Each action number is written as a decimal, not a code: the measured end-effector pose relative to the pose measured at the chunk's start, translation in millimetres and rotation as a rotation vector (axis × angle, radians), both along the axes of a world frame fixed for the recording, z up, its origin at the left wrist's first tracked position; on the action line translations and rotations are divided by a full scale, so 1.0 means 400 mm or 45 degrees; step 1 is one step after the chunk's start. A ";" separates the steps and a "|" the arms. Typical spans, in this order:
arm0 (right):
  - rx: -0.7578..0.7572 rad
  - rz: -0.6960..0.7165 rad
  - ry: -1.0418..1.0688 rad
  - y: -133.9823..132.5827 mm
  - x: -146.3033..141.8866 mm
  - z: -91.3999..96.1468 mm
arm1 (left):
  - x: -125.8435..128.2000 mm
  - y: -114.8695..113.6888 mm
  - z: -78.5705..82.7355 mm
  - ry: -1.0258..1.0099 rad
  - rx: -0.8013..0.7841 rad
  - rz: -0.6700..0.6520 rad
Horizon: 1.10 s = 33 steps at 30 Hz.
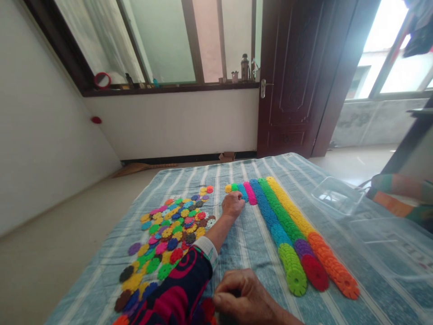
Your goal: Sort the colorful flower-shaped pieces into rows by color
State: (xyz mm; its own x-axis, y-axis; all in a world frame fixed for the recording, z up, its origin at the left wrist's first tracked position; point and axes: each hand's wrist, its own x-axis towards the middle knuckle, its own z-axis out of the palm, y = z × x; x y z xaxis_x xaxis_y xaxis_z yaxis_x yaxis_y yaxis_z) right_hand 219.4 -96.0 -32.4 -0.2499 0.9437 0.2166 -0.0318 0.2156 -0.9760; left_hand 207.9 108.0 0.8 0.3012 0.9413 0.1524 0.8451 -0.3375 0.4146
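Note:
My left hand (233, 204) reaches forward with curled fingers, touching the near end of a short overlapping row of blue discs (241, 188). Whatever its fingertips pinch is hidden. Close to me, my right hand (248, 295) is closed, thumb against forefinger, over red discs (208, 309); its contents cannot be made out. Right of my left hand lie a short pink row (250, 193) and long rows of notched plastic discs: blue to lime (270, 216), green to red (287, 221) and yellow to orange (304, 228). Left of my arm spreads a loose mixed pile of discs (174, 225).
A striped blue cloth (237, 253) covers the surface under the discs. A clear plastic box (338, 196) and a larger clear container (395, 248) stand at the right. Beyond are a dark door (294, 81) and a window sill holding a flask (245, 67).

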 end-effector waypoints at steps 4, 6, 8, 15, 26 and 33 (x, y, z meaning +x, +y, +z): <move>0.000 0.002 0.012 -0.003 0.000 0.005 | 0.002 -0.004 -0.001 0.020 0.014 -0.007; -0.017 0.001 0.004 -0.006 0.001 0.009 | -0.001 -0.010 0.002 0.032 0.021 -0.003; -0.050 -0.002 -0.020 -0.010 0.002 0.013 | -0.011 -0.018 0.006 0.047 0.030 -0.002; -0.136 0.020 -0.101 -0.025 0.009 0.014 | -0.157 -0.043 0.052 0.134 0.074 -0.012; -0.157 0.004 -0.126 -0.027 0.004 0.021 | -0.494 -0.062 0.110 0.275 0.007 0.093; -0.159 0.004 -0.155 -0.029 0.006 0.023 | -0.467 -0.066 0.069 0.238 0.000 0.112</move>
State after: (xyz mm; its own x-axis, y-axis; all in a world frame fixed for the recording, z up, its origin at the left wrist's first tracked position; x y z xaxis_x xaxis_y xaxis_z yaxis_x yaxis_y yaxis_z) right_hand 222.0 -107.7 -23.0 -0.2698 0.9607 0.0654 0.0878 0.0922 -0.9919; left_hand 21.1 81.7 28.2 0.2407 0.9653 0.1014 0.9335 -0.2588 0.2481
